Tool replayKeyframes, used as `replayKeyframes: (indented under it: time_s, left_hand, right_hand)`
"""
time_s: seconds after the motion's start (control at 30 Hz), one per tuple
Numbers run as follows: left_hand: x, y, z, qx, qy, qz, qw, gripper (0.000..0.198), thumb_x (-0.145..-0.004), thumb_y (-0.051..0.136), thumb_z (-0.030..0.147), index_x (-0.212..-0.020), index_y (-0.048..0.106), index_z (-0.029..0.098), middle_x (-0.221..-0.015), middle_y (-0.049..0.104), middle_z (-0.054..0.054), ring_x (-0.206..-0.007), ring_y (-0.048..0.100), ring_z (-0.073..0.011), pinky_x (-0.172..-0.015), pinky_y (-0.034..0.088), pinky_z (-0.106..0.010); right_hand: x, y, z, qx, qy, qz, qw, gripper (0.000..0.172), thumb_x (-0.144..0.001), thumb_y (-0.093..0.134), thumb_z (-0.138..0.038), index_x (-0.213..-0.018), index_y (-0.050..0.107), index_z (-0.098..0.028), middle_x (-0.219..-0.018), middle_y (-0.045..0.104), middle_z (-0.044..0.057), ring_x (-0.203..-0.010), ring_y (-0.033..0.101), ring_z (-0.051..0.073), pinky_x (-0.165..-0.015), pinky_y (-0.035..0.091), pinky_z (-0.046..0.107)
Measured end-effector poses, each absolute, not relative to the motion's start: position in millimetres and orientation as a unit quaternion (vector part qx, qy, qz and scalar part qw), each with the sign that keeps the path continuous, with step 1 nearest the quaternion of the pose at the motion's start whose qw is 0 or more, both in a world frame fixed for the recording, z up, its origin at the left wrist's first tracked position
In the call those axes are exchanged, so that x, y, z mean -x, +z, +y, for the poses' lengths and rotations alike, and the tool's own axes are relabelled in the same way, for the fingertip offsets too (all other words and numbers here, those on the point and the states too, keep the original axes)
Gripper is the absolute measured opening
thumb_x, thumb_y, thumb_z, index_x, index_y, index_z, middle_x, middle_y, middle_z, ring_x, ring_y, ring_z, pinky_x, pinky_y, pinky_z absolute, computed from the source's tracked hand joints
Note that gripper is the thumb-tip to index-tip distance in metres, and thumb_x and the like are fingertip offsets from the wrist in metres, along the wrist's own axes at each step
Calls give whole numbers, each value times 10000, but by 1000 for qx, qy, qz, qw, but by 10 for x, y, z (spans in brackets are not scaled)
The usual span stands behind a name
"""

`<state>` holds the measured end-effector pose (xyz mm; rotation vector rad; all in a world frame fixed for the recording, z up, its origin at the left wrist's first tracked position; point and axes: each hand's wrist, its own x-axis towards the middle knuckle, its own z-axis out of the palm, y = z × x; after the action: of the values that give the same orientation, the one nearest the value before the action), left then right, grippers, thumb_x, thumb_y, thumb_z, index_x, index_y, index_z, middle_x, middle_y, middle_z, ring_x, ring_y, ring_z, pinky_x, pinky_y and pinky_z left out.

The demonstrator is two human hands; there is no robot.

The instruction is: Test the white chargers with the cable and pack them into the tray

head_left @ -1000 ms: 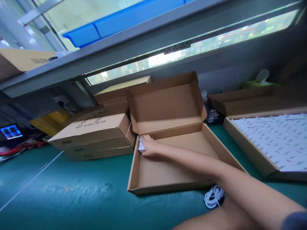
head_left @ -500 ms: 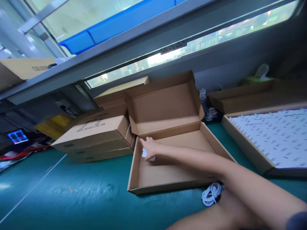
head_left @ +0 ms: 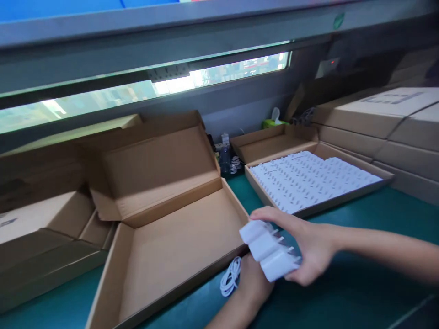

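In my right hand [head_left: 308, 249] is a row of three white plug chargers [head_left: 265, 249], gripped between thumb and fingers with the metal prongs facing right. My left hand [head_left: 252, 278] is lower, partly behind the chargers, so its fingers are hidden. A coiled white cable [head_left: 231, 276] shows right beside it; I cannot tell whether the hand holds the cable. Just left of both hands is an open cardboard box [head_left: 178, 249] with its lid raised, its brown bottom showing.
A second open carton [head_left: 255, 183] at the right holds rows of white pieces. Closed cartons are stacked at the left [head_left: 44, 219] and far right [head_left: 360, 119]. A bottle [head_left: 225, 157] and a green tissue pack [head_left: 272, 122] stand at the back, under a grey shelf beam [head_left: 206, 36].
My right hand has moved from the left inside corner of the box to its right side, carrying white chargers. The view has swung right, bringing more of the second carton into sight.
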<state>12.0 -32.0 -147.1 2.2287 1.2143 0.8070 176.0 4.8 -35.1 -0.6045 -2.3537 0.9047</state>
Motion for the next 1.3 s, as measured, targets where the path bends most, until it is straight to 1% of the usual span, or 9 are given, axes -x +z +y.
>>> replayKeyframes:
  time_s: [0.13, 0.27, 0.33, 0.43, 0.53, 0.8, 0.93, 1.1, 1.3]
  left_hand:
    - [-138, -1500, -287, -823, 267, 452, 215, 245, -877, 385, 186, -933, 621, 156, -762, 654, -65, -686, 627, -181, -629, 509, -283]
    - [-137, -1580, -266, -832, 281, 438, 193, 246, -897, 386, 221, -983, 607, 155, -767, 643, -61, -687, 620, -168, -651, 505, -276]
    - [-129, -1598, -257, -837, 283, 426, 193, 236, -899, 395, 222, -1001, 600, 166, -775, 641, -53, -685, 617, -155, -655, 503, -262]
    - [-135, -1566, -247, -842, 288, 412, 197, 236, -901, 398, 224, -1022, 593, 169, -790, 641, -49, -698, 614, -145, -668, 502, -250]
    - [-205, -1499, -253, -836, 293, 413, 212, 245, -905, 387, 232, -996, 603, 160, -765, 634, -52, -679, 605, -142, -642, 500, -242]
    - [-470, -1504, -303, -860, 248, 407, 184, 295, -924, 317, 240, -974, 591, 142, -707, 610, -52, -623, 590, -152, -574, 487, -246]
    - [-466, -1443, -213, -894, 202, 374, 139, 315, -930, 284, 231, -977, 581, 136, -722, 615, -64, -616, 589, -163, -576, 494, -263]
    - [-524, -1329, -68, -927, 145, 326, 117, 329, -932, 264, 211, -907, 583, 135, -673, 590, -50, -591, 566, -158, -570, 484, -258]
    - [-408, -1336, -21, -935, 161, 284, 140, 300, -928, 287, 190, -914, 578, 119, -638, 558, -41, -566, 544, -148, -558, 469, -247]
  right_hand:
    - [-2421, -941, -203, 296, 316, -858, 276, 905, -528, 650, -232, -1313, 202, -184, -1295, 298, 155, -1237, 304, 298, -1028, 244, 402]
    - [-2806, -1312, -289, 358, 335, -842, 225, 926, -541, 682, -301, -1323, 204, -165, -1318, 265, 177, -1252, 280, 299, -1024, 258, 428]
    - [-2877, -1257, -300, 375, 334, -847, 174, 958, -564, 683, -322, -1356, 168, -165, -1351, 244, 172, -1277, 235, 299, -1037, 235, 447]
    - [-2828, -1037, -295, 363, 304, -875, 100, 1001, -587, 682, -368, -1394, 122, -178, -1386, 235, 147, -1298, 180, 310, -1065, 132, 498]
    - [-2689, -930, -283, 346, 268, -896, 70, 1020, -585, 678, -390, -1400, 119, -140, -1384, 257, 157, -1284, 202, 317, -1069, 91, 519]
    - [-2494, -1115, -303, 358, 202, -909, 64, 873, -534, 567, -264, -1313, 279, 5, -1277, 344, 227, -1185, 291, 354, -1027, 171, 522]
    - [-2451, -1121, -316, 388, 207, -895, 78, 795, -478, 520, -236, -1225, 382, -3, -1196, 393, 222, -1095, 353, 357, -952, 276, 513]
    - [-2423, -1141, -307, 385, 202, -896, 94, 764, -463, 488, -244, -1185, 405, -9, -1157, 412, 207, -1037, 381, 338, -928, 288, 507]
    - [-2431, -1122, -298, 391, 189, -897, 84, 735, -483, 499, -259, -1171, 418, -12, -1125, 429, 199, -1002, 390, 321, -901, 303, 480]
